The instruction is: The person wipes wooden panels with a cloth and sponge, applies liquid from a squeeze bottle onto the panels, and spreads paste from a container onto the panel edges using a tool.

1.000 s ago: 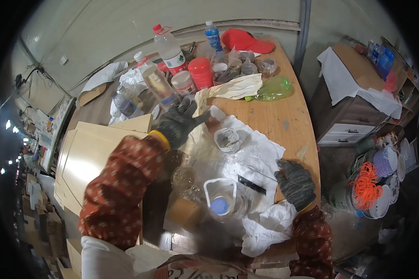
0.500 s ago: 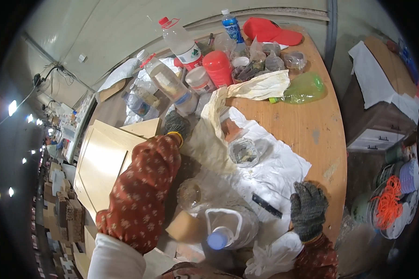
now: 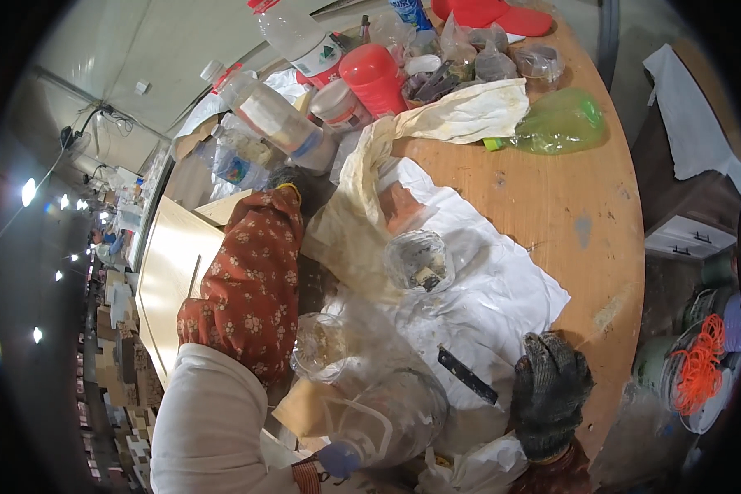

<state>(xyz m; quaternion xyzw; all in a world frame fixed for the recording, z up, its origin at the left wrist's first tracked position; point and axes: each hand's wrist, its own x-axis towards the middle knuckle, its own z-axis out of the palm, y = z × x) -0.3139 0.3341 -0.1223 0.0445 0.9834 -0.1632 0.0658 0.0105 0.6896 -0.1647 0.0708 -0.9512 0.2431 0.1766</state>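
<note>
Here — tilted bottle [image 3: 272, 115]; cup [image 3: 396, 265] holding scraps [image 3: 428, 276].

Workshop, wood/furniture type by the look of it. Wooden surface [image 3: 580, 177] stained and scuffed, crowded with reused bottles and a cut-open plastic container [image 3: 420, 262], dirty inside, on a white cloth [image 3: 514, 276]. Pale flat panels [image 3: 169, 284] left of centre, stacked boards [image 3: 132, 366] lower left. Long dim hall along left edge, bright lamps [image 3: 30, 193], loose wiring [image 3: 99, 113] upper left. Drawer cabinet [image 3: 687, 235] at right, orange cord [image 3: 701, 362] lower right. Both hands [image 3: 550, 395] in dark work gloves.
</note>
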